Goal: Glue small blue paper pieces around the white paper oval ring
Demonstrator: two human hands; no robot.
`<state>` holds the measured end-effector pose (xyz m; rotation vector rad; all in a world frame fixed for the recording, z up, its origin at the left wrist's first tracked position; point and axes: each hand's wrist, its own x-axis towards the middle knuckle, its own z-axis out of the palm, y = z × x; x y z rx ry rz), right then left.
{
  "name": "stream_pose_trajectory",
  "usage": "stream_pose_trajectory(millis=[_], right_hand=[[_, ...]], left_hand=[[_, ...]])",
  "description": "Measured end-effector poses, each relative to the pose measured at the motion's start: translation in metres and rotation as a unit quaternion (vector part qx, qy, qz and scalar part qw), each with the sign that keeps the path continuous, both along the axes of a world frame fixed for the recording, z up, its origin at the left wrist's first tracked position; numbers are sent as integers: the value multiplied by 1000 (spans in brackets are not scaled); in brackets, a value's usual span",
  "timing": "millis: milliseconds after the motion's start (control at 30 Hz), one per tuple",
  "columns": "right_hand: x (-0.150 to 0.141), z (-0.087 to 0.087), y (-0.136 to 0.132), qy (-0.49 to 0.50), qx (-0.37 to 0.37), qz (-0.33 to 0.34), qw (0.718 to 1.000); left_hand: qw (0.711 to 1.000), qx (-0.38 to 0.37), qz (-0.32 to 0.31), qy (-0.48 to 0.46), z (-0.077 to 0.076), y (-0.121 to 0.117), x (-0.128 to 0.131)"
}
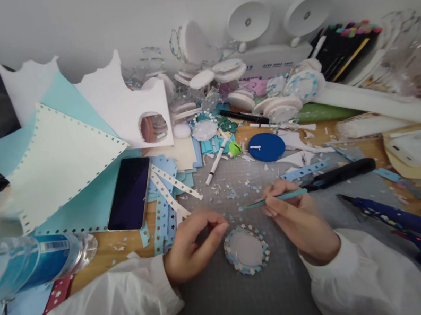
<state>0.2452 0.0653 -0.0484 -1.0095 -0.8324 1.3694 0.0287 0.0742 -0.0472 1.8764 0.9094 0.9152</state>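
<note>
My right hand (pixel 295 218) grips slim teal tweezers (pixel 287 195) between thumb and fingers, their points aimed left at small paper bits on the mat. Thumb and forefinger of my left hand (pixel 196 243) are pinched together; whatever they may hold is too small to make out. That pinch is just above the upper left edge of a round white disc (pixel 249 249), which lies flat with tiny blue and white stars around its rim. Loose paper stars (pixel 232 192) are scattered on the grey cutting mat (pixel 215 307) beyond my hands.
A blue glue gun (pixel 411 223) and black-handled scissors (pixel 338 174) lie at right. To the left are a phone (pixel 130 193), punched paper sheets (pixel 65 160) and a water bottle (pixel 26 263). A blue oval (pixel 266 147) and decorated discs (pixel 205 126) crowd the back.
</note>
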Motion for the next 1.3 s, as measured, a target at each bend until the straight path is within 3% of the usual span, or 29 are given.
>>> stream_pose_trajectory(millis=[100, 200, 267, 400, 467, 533, 600, 767, 967, 1167, 1300], right_hand=[[0, 7, -8, -99, 76, -77, 989], [-6, 17, -23, -261, 197, -149, 933], [-12, 25, -33, -396, 308, -135, 855], [-27, 33, -44, -559, 508, -22, 655], [-37, 32, -44, -589, 548, 6, 594], [-46, 30, -43, -608, 557, 11, 566], [-54, 27, -44, -613, 541, -3, 575], [-53, 24, -57, -593, 441, -47, 672], [-19, 8, -72, -556, 186, -147, 797], [-17, -11, -61, -451, 12, -49, 891], [-22, -3, -55, -411, -16, -5, 911]], left_hand=[[997, -62, -13, -40, 2, 0, -2], [980, -169, -33, -102, 3, 1, -3], [959, -241, -60, -138, 2, 2, -4], [916, -338, -125, -178, -2, 1, -5], [902, -364, -145, -180, -3, 0, -5], [892, -388, -144, -182, -3, -2, -5], [880, -412, -133, -194, -1, -4, -5], [867, -439, -127, -200, 2, -5, -4], [858, -456, -130, -198, 1, -3, -6], [861, -452, -128, -194, 0, -2, -6], [859, -457, -118, -196, 1, -1, -6]])
